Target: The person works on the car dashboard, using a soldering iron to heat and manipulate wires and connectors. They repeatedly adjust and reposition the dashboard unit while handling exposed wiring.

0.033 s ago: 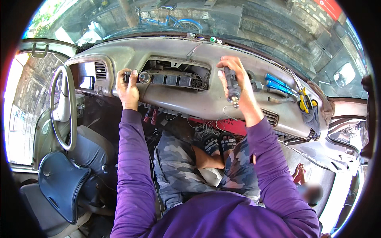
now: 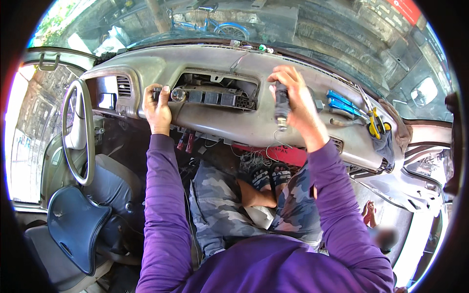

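Observation:
My left hand (image 2: 157, 111) is closed at the left end of the dashboard opening, its thumb and fingers around a small dark piece (image 2: 156, 93). Right of the thumb sits a round clear lens-like part (image 2: 178, 94); I cannot tell whether it joins that piece. In the opening is a row of dark square modules (image 2: 211, 97). My right hand (image 2: 299, 100) is wrapped round a black cylindrical tool (image 2: 282, 100), its metal tip (image 2: 281, 124) pointing down toward me. The tool is held above the right part of the dashboard (image 2: 215, 118); its exact kind is unclear.
Blue-handled tools (image 2: 342, 103) and yellow-black pliers (image 2: 375, 124) lie on the dashboard's right side. A steering wheel (image 2: 90, 132) stands at the left. Loose thin wires (image 2: 254, 158) hang below the dashboard. Another person's hands (image 2: 370, 213) show at the lower right.
My right hand has turned slightly, swinging the tool's metal tip a little to the left. My left hand stays where it was.

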`<state>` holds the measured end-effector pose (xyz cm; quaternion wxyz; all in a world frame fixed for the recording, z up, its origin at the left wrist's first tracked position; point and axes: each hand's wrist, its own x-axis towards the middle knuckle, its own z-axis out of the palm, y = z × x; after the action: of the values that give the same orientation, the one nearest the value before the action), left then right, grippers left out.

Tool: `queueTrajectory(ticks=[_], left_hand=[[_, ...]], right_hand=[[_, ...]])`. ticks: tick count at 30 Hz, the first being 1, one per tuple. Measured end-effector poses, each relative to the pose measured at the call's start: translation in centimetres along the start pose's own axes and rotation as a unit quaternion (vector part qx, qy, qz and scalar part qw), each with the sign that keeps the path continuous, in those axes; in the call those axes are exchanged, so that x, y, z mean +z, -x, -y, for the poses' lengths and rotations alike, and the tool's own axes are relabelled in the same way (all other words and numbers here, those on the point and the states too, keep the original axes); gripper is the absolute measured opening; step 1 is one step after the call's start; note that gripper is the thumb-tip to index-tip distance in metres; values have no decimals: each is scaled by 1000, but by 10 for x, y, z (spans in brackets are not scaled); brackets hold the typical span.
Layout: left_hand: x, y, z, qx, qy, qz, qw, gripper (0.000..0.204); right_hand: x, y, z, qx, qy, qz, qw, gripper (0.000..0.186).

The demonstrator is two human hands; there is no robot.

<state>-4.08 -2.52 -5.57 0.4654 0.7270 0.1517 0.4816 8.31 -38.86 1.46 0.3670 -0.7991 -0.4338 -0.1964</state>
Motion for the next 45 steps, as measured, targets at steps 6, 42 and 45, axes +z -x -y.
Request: queueTrajectory(ticks=[6, 42, 45], left_hand=[[12, -7, -4, -8, 36, 11, 999, 26], [-13, -17, -12, -158, 170, 133, 963, 23], [-9, -23, -14, -135, 174, 152, 964, 28]], right_hand=[[-33, -34, -59, -127, 307, 92, 939, 14], [174, -35, 143, 181, -268, 206, 924, 26], [239, -25, 135, 173, -377, 80, 906, 30]])
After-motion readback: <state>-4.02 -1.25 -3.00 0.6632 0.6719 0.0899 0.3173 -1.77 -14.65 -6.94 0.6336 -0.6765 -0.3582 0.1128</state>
